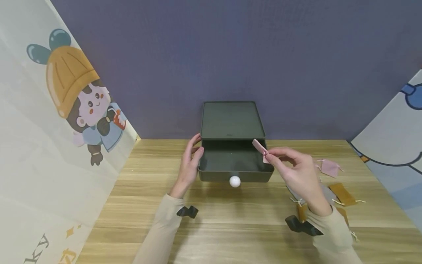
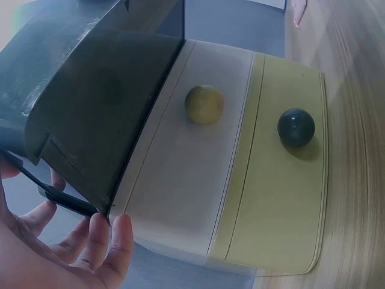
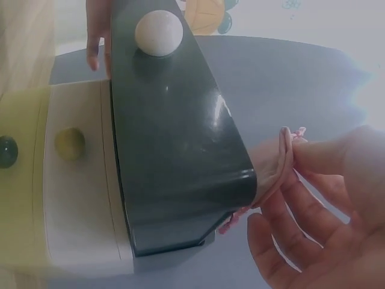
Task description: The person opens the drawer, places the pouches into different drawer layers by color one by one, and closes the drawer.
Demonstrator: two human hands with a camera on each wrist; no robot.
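A dark green drawer point(image 1: 235, 176) with a white round knob point(image 1: 234, 181) is pulled out of the top of a small drawer cabinet point(image 1: 232, 119). My left hand point(image 1: 189, 165) holds the drawer's left side, the thumb at its rim and the fingers along the outside. Over the drawer's right rim, my right hand point(image 1: 296, 172) pinches a small pink drawstring pouch point(image 1: 259, 147) between thumb and fingers. The right wrist view shows the pouch point(image 3: 277, 171) folded, beside the drawer's corner. The drawer's visible floor is bare in the head view.
Below lie a white drawer point(image 2: 174, 180) with a yellowish knob and a yellow drawer point(image 2: 277, 205) with a dark knob. To the right on the wooden table point(image 1: 230, 227) are another pink pouch point(image 1: 329, 168), an orange-brown pouch point(image 1: 343, 194) and a grey pouch point(image 1: 329, 193), partly behind my right arm.
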